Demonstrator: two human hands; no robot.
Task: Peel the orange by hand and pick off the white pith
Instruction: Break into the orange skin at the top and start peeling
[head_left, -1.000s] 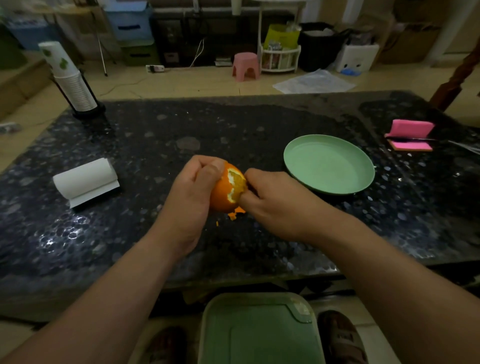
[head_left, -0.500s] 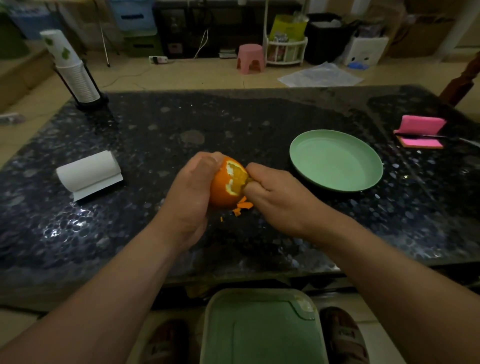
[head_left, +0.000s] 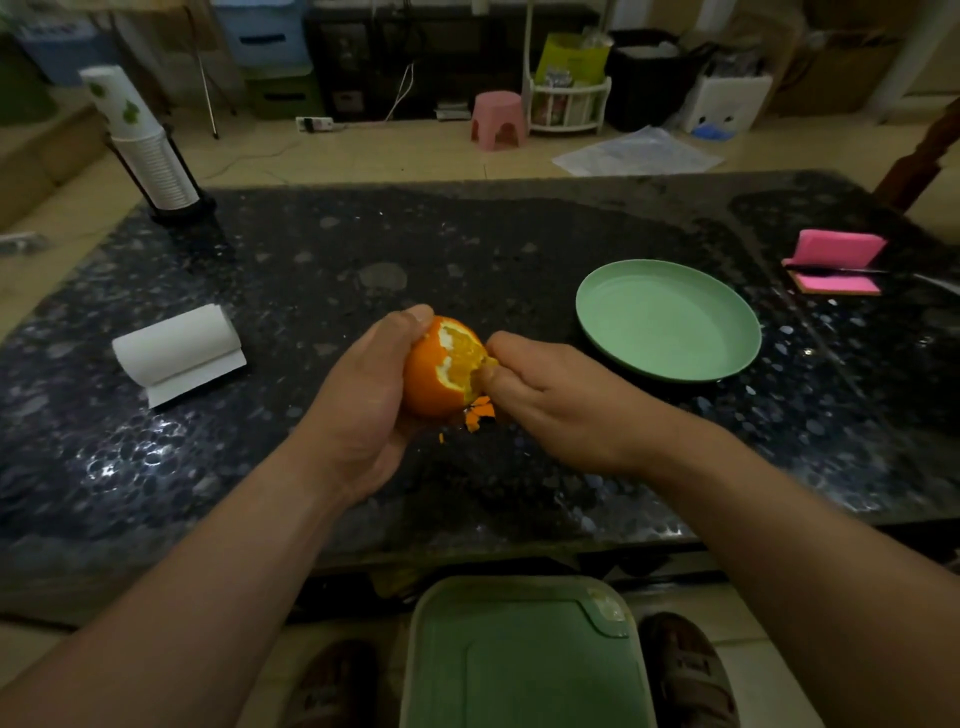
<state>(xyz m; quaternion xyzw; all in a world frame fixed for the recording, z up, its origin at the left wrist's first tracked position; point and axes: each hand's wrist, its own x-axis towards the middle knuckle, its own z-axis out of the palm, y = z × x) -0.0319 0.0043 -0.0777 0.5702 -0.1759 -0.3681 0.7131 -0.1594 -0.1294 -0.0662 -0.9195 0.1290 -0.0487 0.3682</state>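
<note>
Head view: your left hand (head_left: 363, 405) grasps the orange (head_left: 431, 384), palm cupped behind it, fingertips curled over its top. Your right hand (head_left: 550, 400) comes in from the other side, thumb and forefinger pinched on the fruit's right edge, where the rind ends; the other fingers are curled underneath. The orange is held just above the dark speckled table (head_left: 467, 249), near the middle of its front half. A patch of rind is off on the side facing you, showing pale flesh ringed with white pith; the rest still has its skin. Small peel scraps (head_left: 480, 413) lie on the table directly below the fruit. To the right, near your right hand, sits a green plate (head_left: 665, 322). Farther right, at the table edge, a folded pink sponge (head_left: 836, 249). To the left, a paper roll (head_left: 176, 348) lies on its side. At the far left corner, a stack of cups (head_left: 150, 150) leans in a black holder. Below the near table edge, a green tray (head_left: 524, 654) sits between your feet.
</note>
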